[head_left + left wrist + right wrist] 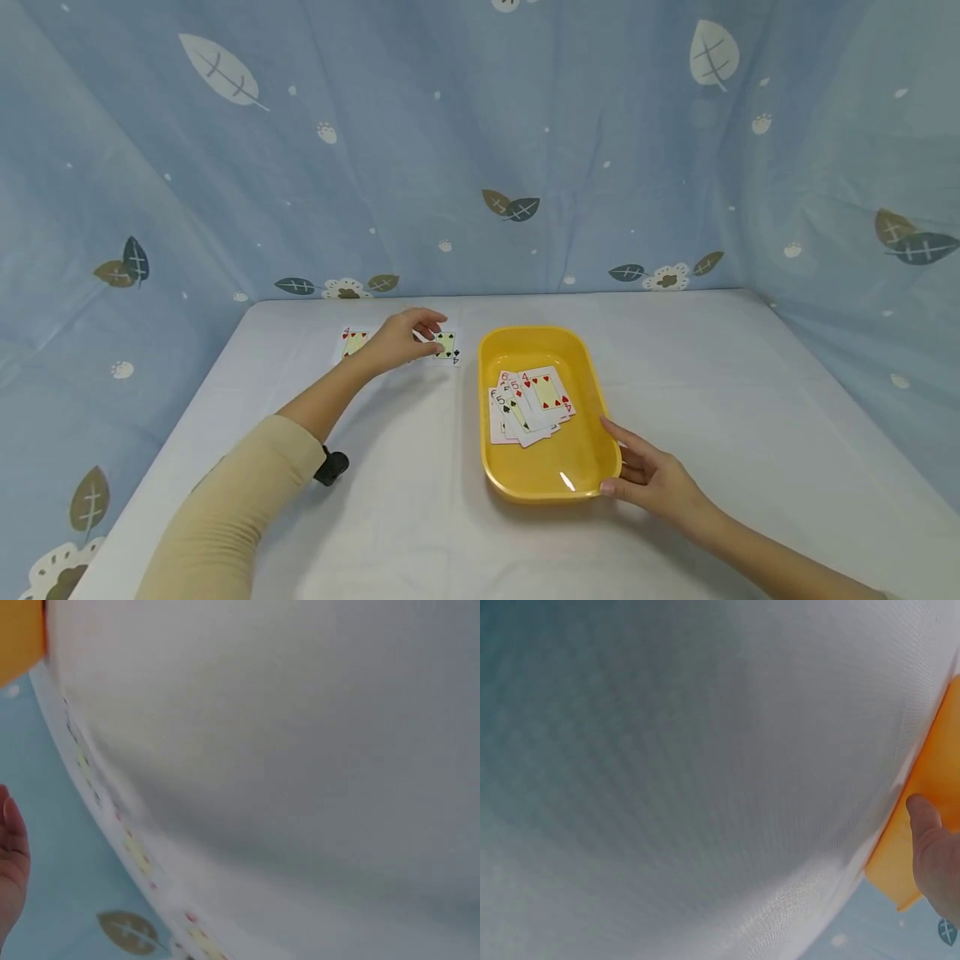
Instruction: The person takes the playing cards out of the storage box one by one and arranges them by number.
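My left hand (405, 340) hovers at the back of the table, its thumb and fingers apart with no card seen between them. Just by its fingertips lies a four of spades (446, 345). A red four (354, 342) lies to its left, partly covered by the hand. The left wrist view shows a third playing card (136, 853) in the same row. My right hand (660, 483) holds the near right corner of a yellow tray (555, 475), thumb against its wall (930, 769). Inside the tray, several playing cards (528, 406) overlap face up.
A white cloth (720, 375) covers the table. Behind it hangs a blue leaf-print curtain (420, 167), close to the row of cards. A small black object (332, 467) shows beside the left sleeve (247, 500).
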`<state>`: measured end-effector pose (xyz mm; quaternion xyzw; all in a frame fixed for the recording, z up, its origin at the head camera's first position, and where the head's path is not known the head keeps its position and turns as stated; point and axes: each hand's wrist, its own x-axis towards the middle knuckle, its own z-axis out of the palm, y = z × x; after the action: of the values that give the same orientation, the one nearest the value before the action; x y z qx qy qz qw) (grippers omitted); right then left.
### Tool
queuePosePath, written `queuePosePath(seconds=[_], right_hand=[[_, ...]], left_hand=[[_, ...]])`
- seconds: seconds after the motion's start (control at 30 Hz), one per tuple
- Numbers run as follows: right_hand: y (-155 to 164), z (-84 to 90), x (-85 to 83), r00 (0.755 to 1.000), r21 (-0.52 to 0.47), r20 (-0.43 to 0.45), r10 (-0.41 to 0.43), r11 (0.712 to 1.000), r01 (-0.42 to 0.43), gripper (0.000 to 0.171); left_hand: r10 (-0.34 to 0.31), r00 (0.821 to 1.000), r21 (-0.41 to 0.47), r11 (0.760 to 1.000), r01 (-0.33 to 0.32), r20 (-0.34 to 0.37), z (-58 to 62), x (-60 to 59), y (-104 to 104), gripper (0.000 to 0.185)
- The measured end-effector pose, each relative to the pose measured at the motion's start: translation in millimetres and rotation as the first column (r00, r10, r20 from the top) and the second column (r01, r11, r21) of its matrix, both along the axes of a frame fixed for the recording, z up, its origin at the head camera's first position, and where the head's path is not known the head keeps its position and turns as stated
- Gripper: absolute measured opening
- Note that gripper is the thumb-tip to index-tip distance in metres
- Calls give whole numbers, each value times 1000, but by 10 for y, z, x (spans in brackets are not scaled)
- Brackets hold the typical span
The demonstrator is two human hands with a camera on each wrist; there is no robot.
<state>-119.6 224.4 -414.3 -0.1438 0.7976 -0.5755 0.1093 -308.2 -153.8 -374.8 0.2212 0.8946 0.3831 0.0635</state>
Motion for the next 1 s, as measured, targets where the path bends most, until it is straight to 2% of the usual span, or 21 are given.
queuePosePath(seconds=[0.27,0.6,0.8,1.0], right_hand=[[-3,13,0,1000,-12,15,6,1000,-6,78],[0,23,-3,1000,-5,9,10,1000,-10,78],[-5,35,-2,1000,-5,13,12,1000,-12,78],[-3,29,-5,1000,-5,0,18,1000,-18,78]], left_hand=[[-83,996,43,996,85,-45,37,130,332,45],[-202,972,109,970,215,-117,96,358,732,48],[-247,964,104,961,257,-103,115,365,897,50],[-292,952,45,954,297,-89,93,335,1050,51]])
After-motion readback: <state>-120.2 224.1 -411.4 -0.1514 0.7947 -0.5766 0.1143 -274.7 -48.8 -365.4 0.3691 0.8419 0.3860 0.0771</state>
